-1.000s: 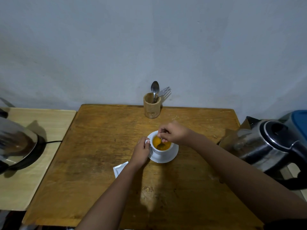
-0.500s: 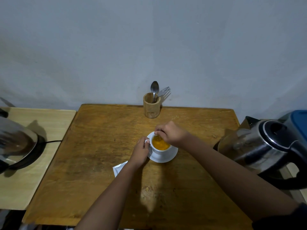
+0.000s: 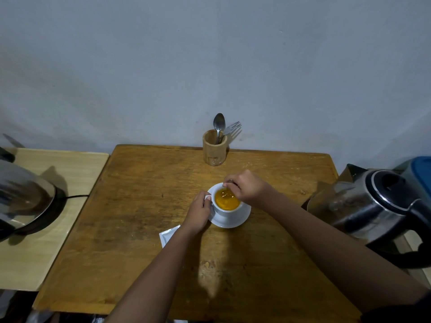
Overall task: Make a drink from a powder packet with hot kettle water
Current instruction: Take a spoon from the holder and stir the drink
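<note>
Stirring looks like the step in hand, and the task is sitting close to its end. The right hand (image 3: 247, 190) is hovering over the far rim of the white cup (image 3: 227, 209), fingers pinched narrowly around what seems to be a small spoon handle (image 3: 229, 182), though too little of it is showing to be sure. Just below those fingers the orange drink (image 3: 226, 199) is filling the cup, so powder and hot water are judged to be already in. The left hand (image 3: 199, 212) is curling around the cup's handle on its near left side, steadying it on the saucer (image 3: 233, 223). Under the left wrist the white powder packet (image 3: 168, 234) is lying flat on the wooden table (image 3: 140, 206). Well off to the right of the right forearm the steel kettle (image 3: 363, 206) is standing unused. Only finishing the mixing and taking the spoon out appear to be left.
</note>
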`<action>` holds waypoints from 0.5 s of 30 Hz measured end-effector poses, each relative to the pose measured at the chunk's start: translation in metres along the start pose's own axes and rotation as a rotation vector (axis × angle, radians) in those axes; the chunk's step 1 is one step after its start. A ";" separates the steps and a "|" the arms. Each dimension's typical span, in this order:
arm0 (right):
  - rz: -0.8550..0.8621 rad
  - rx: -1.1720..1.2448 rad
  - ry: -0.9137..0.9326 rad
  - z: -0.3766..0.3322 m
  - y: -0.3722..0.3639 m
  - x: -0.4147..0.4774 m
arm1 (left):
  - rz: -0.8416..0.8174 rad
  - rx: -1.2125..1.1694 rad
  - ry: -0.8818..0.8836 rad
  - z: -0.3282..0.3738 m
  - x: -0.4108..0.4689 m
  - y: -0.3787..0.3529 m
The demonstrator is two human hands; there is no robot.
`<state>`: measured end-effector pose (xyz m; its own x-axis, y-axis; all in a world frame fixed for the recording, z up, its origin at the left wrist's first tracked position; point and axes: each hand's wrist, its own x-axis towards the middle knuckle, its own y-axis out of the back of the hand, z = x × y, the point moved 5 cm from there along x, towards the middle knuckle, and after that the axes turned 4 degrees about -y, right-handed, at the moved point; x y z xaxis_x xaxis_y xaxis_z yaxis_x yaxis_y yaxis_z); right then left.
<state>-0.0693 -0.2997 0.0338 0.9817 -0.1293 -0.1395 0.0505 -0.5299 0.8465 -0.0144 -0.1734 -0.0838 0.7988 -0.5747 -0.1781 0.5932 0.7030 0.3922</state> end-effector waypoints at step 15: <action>-0.182 -0.053 0.038 -0.005 0.012 -0.005 | -0.066 0.038 -0.007 0.000 0.006 0.001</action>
<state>-0.0725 -0.3014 0.0474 0.9617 -0.0030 -0.2739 0.2363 -0.4969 0.8350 -0.0093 -0.1766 -0.0843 0.7571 -0.6224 -0.1984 0.6404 0.6471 0.4138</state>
